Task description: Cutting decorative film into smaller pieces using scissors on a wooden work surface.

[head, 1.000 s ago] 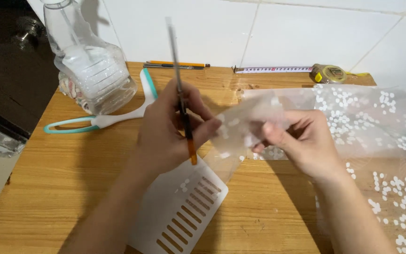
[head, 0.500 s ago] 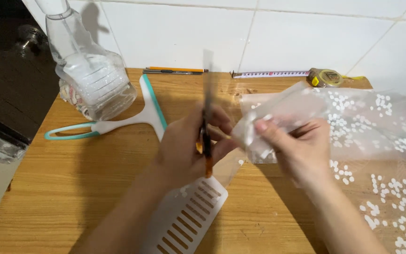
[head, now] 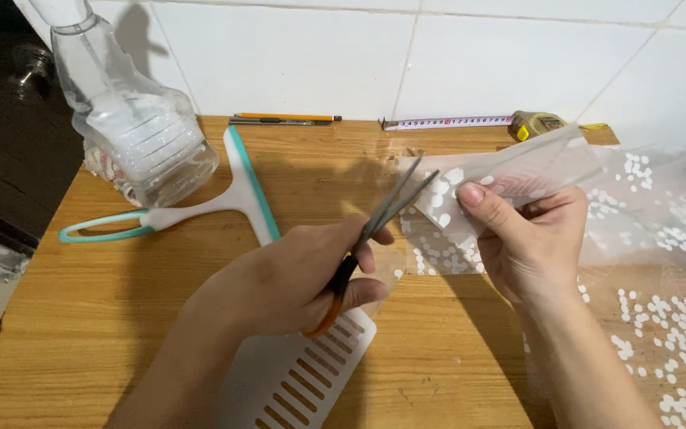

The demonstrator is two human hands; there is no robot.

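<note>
Orange-handled steel scissors [head: 375, 238] — handles largely hidden — are clenched in the left hand [head: 295, 274], clear white-dotted plastic film [head: 597, 199] pinched by the right hand [head: 529, 238].

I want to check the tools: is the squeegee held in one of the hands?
No, the squeegee lies on the wooden table, while the left hand holds scissors.

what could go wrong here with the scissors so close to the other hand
The open scissors point at the right hand, whose thumb pinches the dotted clear film just beside the blades, so a cut might nick it. The film looks limp and could fold between the blades, leaving a crooked cut.
</note>
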